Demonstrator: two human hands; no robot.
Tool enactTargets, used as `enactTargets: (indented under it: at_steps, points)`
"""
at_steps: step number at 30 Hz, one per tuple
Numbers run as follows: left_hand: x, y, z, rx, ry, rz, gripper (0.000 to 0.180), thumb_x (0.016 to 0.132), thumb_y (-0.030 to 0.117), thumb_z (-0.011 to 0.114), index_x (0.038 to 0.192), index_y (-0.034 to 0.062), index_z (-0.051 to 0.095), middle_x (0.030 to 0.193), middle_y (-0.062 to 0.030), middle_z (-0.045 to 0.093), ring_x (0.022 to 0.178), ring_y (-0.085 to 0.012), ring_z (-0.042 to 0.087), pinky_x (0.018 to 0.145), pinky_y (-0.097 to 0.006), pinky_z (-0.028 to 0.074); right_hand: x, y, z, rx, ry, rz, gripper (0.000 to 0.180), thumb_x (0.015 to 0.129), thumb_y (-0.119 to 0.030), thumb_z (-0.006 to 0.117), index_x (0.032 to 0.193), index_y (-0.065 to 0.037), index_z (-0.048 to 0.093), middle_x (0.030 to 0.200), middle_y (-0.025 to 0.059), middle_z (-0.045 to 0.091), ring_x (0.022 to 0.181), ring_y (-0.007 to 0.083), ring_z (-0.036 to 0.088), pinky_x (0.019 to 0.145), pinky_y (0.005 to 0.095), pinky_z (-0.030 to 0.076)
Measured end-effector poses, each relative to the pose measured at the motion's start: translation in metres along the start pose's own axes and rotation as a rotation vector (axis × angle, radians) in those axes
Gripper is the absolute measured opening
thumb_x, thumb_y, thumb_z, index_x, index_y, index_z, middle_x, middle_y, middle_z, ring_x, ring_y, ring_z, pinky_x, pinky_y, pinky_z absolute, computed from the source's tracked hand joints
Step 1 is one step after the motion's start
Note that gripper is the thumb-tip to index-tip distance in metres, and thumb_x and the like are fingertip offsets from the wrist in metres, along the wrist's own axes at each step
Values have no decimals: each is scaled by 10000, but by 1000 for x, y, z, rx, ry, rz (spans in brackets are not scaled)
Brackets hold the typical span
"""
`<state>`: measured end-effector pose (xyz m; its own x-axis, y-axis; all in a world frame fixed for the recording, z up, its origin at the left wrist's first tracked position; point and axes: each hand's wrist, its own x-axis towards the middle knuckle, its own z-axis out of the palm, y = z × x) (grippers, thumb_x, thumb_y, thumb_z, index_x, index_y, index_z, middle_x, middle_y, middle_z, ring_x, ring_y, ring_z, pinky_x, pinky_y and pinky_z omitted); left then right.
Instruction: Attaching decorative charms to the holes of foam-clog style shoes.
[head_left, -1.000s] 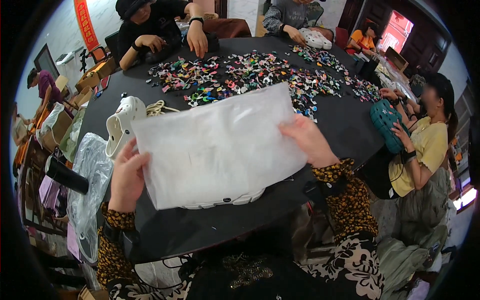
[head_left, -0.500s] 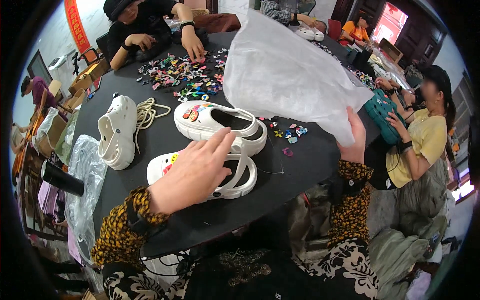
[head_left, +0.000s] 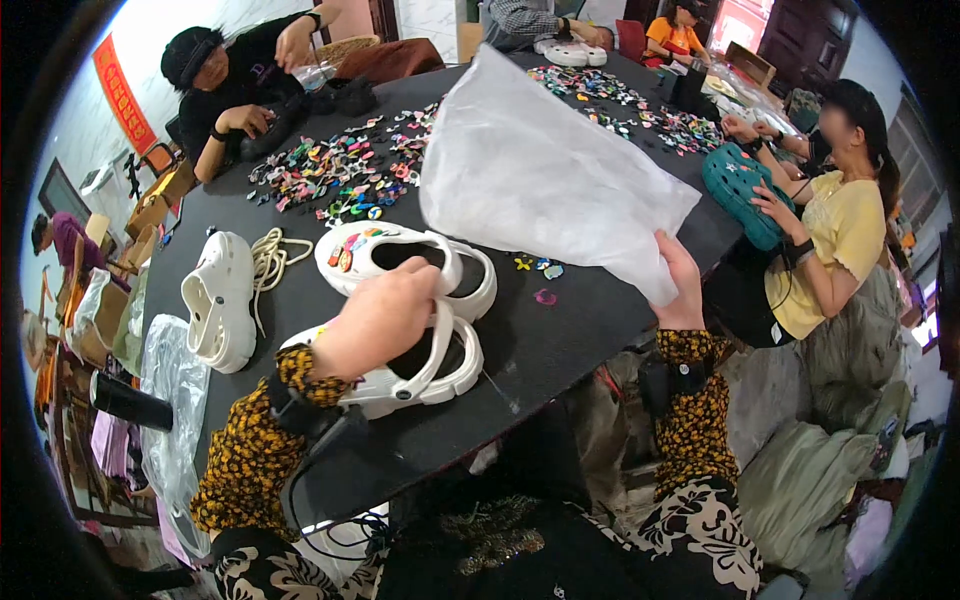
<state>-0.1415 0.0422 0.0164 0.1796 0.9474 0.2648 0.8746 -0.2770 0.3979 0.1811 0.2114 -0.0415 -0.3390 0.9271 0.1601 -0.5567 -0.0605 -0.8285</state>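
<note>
Two white clogs with colourful charms lie side by side on the dark table, the far clog [head_left: 345, 275] and the near clog [head_left: 455, 385]. My left hand [head_left: 375, 320] is closed at their heel straps, over the near clog; its fingertips are partly hidden, so I cannot tell whether it grips one strap or both. Pinched by its edge in my right hand [head_left: 682, 285], a thin translucent white bag [head_left: 545, 165] is held up above the table. A few loose charms [head_left: 545, 297] lie right of the clogs, partly under the bag.
Another white clog [head_left: 218, 300] stands to the left beside a cream cord [head_left: 268, 265]. A clear plastic bag [head_left: 172, 375] and a black bottle [head_left: 130, 402] are at the left edge. Charm piles [head_left: 330, 170] spread farther back. A co-worker at right holds a teal clog [head_left: 745, 195].
My left hand has gone from stretched fingers above the clogs to curled fingers at their straps. The white bag stays in my right hand. The whole view has shifted a little.
</note>
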Motion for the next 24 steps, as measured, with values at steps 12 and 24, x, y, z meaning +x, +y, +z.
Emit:
enactTargets:
  at_steps: [12, 24]
  points:
    - [-92, -41, -106, -685, 446, -435, 127, 911, 28, 539, 1034, 20, 573, 972, -66, 629, 684, -119, 625, 618, -260, 532, 62, -18, 99, 267, 34, 116, 310, 974, -192, 460, 1169, 34, 543, 1095, 150, 644, 954, 251, 653, 849, 362, 535]
    - [-139, -59, -162, -537, 817, -175, 270, 936, 181, 595, 1145, 14, 558, 1067, -69, 612, 845, -110, 611, 712, -223, 504, 78, 32, 248, 463, -149, 53, 363, 947, -165, 378, 1249, 12, 474, 1170, 160, 591, 1089, 293, 589, 958, 447, 477]
